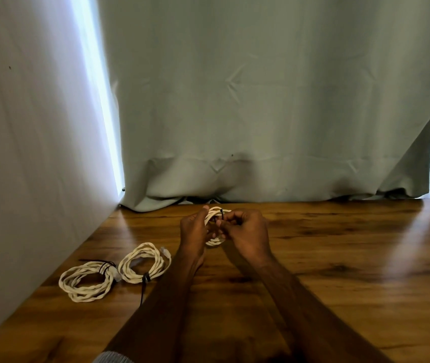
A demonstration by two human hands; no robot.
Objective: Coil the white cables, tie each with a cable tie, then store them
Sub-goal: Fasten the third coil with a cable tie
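Hands half hiding coil, tie blurred

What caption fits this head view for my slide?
Both hands, left and right, fasten a black cable tie on a third white coil; two tied coils lie alongside.

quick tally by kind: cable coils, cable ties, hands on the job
white cable coils: 3 (far-left coil, middle coil, held coil)
black cable ties: 3 (left tie, middle tie, held tie)
hands: 2 (left hand, right hand)
total: 8
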